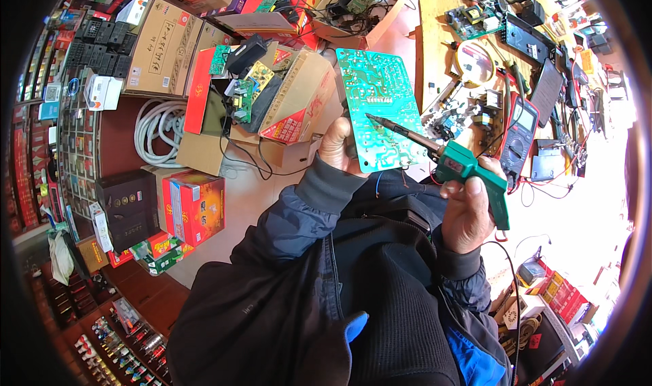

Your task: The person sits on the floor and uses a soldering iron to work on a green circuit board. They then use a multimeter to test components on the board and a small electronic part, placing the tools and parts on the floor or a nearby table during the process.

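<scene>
My left hand (337, 147) is closed on the lower left edge of a green circuit board (377, 77), thumb in front and the other fingers mostly hidden behind it. The board is held up at a tilt, its solder side facing me. In my right hand (472, 213) is a green pistol-shaped soldering iron (456, 160), its fingers wrapped round the grip. The iron's dark metal tip points left, over the middle of the board. Whether it touches the solder joints I cannot tell. A black cord hangs below my right hand.
Right of the board, a wooden workbench (435, 43) carries a magnifying glass (475, 62), a multimeter (521, 131) and loose electronic parts. To the left stand an open carton (275, 156) with circuit boards on it, a coiled white hose (159, 134) and a red-orange box (197, 206).
</scene>
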Demonstrator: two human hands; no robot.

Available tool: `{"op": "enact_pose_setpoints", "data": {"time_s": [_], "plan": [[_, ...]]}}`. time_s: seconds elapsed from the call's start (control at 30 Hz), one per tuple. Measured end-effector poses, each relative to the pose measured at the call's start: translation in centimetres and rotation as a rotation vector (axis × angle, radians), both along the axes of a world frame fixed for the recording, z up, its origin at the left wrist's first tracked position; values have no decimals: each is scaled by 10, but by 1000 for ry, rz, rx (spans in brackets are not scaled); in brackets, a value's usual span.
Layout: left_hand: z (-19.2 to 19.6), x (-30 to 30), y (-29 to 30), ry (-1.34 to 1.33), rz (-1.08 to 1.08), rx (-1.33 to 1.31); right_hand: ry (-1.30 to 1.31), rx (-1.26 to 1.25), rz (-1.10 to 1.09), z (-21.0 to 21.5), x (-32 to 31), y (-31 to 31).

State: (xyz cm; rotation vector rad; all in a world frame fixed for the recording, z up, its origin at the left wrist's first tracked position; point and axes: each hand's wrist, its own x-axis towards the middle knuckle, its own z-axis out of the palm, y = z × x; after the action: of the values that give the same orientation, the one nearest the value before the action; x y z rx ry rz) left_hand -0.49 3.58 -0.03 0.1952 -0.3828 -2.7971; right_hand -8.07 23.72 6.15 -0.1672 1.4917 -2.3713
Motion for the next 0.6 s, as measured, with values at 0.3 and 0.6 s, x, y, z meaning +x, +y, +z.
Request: {"op": "enact_pose_setpoints", "data": {"time_s": [0.3,0.6], "plan": [[1,0,1,-2,-7,31,-36,-34,12,0,-1,-1],[-2,-1,0,23,-4,25,-22,-31,10,-1,-1,-2]]}}
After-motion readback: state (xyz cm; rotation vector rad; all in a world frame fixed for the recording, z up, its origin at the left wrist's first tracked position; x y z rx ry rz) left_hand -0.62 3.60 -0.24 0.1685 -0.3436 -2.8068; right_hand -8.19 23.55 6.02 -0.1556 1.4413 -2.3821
